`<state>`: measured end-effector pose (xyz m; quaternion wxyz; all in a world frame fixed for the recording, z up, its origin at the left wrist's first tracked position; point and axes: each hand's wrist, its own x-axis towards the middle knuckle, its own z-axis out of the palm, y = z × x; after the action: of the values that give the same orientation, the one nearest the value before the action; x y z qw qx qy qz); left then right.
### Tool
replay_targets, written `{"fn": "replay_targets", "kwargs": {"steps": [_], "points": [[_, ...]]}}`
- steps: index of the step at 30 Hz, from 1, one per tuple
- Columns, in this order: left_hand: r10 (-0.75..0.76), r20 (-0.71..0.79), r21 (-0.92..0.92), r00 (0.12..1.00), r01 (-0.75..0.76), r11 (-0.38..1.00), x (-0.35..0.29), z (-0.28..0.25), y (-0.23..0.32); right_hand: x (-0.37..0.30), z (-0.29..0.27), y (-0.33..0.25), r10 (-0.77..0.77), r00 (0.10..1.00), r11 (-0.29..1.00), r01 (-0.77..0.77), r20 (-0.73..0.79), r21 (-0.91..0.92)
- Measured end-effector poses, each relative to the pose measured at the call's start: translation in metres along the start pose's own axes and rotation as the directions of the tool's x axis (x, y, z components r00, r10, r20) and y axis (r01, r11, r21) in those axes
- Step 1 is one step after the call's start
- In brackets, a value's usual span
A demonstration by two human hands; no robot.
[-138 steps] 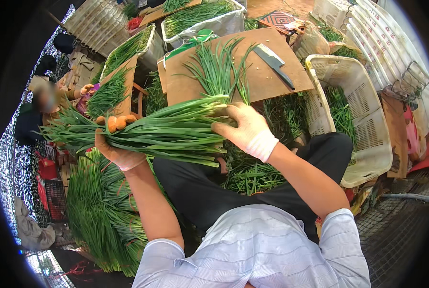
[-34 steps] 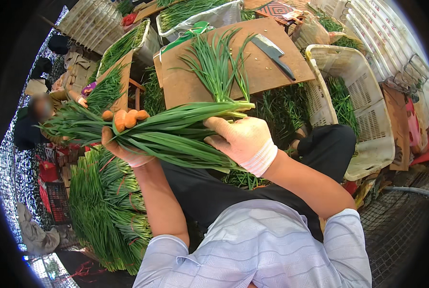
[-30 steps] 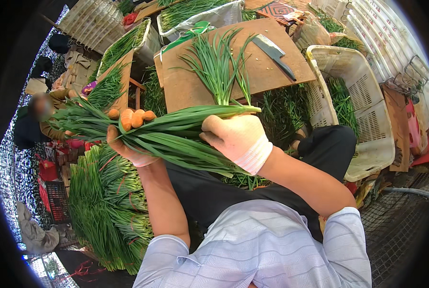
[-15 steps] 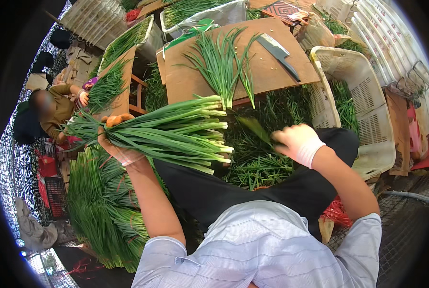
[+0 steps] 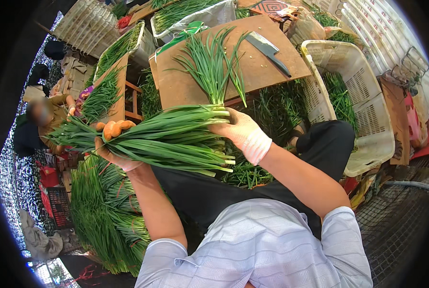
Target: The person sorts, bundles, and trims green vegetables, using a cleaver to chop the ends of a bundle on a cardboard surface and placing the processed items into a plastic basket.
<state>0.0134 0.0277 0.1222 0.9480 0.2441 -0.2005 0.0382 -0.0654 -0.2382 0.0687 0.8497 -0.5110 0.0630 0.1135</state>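
Observation:
A thick bunch of garlic chives [image 5: 171,137] lies sideways across my lap, pale cut ends to the right. My left hand [image 5: 116,144], in an orange-fingered glove, is closed around its leafy part. At the stem ends, my right hand [image 5: 241,132], gloved with a white cuff, has its thumb against the stalks; its other fingers are partly hidden by the bunch. Just beyond, a smaller loose pile of garlic chives [image 5: 212,67] rests on a brown board [image 5: 171,84]. A cleaver with a black handle [image 5: 269,53] lies to the pile's right on that board.
Tied bundles of chives [image 5: 104,211] are heaped at my left. A white plastic crate [image 5: 368,115] holding greens stands at the right. Loose leaves [image 5: 248,175] cover the ground between my legs. A co-worker [image 5: 51,113] sits at a board on the far left.
My right hand has moved left from above the loose leaves to the bunch's stem ends, and the blurred leaf beside it is gone. My left hand keeps its hold. The view has shifted slightly.

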Motion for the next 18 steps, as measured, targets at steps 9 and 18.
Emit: {"fn": "replay_targets", "kwargs": {"steps": [9, 18], "points": [[-0.007, -0.052, 0.003, 0.999, 0.008, 1.000, 0.002, -0.005, -0.001, -0.009, 0.007, -0.006, 0.056, 0.998, 0.993, -0.060, 0.036, 0.101], [-0.009, -0.033, -0.073, 0.999, 0.006, 0.997, -0.002, -0.018, -0.002, -0.022, -0.043, -0.020, -0.050, 0.999, 0.998, 0.050, 0.007, -0.029]]}}
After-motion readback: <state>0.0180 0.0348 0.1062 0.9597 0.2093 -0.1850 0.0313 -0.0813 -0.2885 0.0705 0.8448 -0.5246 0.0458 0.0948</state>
